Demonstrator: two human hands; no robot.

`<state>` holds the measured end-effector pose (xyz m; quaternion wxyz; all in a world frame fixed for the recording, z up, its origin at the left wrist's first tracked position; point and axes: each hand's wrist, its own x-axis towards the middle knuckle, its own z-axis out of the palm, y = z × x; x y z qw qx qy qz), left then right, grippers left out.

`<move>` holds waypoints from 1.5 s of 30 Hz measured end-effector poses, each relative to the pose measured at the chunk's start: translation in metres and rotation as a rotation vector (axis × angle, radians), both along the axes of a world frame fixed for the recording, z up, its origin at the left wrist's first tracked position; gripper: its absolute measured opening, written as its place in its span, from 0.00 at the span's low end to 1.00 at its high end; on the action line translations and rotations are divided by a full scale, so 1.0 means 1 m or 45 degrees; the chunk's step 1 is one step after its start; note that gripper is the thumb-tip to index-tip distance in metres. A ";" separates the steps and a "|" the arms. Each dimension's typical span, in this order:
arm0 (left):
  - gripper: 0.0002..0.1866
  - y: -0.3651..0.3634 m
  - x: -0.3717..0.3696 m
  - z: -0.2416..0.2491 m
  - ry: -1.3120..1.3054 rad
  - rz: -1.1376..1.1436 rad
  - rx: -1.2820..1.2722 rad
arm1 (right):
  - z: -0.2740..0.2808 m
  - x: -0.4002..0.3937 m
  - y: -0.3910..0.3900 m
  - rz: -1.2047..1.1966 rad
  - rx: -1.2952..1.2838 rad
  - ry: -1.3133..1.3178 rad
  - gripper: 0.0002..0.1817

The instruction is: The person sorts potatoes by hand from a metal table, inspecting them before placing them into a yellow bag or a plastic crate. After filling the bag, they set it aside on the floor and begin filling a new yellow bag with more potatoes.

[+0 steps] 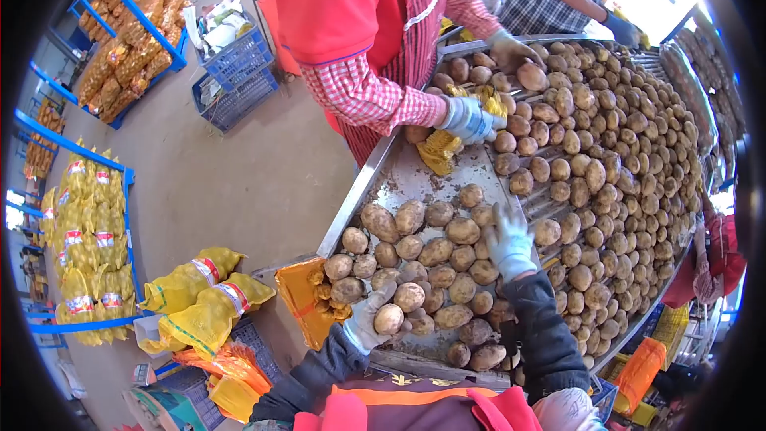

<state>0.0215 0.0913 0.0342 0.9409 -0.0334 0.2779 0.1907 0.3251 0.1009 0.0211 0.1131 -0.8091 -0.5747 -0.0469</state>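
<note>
My left hand [368,318], in a pale glove, is at the near left of the metal sorting tray [437,185]. Its fingers are apart and stretched along several potatoes, with one pale potato [388,319] against the palm. Farther right, my right hand [511,245], gloved too, lies palm down with fingers stretched out beside potatoes [463,231] on the tray. Between both hands is a loose layer of soil-marked potatoes. By my left hand, an orange mesh bag [299,301] hangs at the tray's corner, with small potatoes visible at its mouth.
Across the tray, a person's gloved hand [471,120] grips a yellow mesh bag [440,152]. Another person's gloved hand [622,29] is farther back. Many potatoes [630,183] cover the rollers to the right. Filled yellow bags [209,313], blue crates [238,80] and blue racks [132,215] stand left.
</note>
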 end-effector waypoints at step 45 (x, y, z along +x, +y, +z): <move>0.39 -0.232 0.187 0.047 -0.011 -1.290 1.418 | -0.025 -0.024 -0.612 -0.904 2.398 2.365 0.18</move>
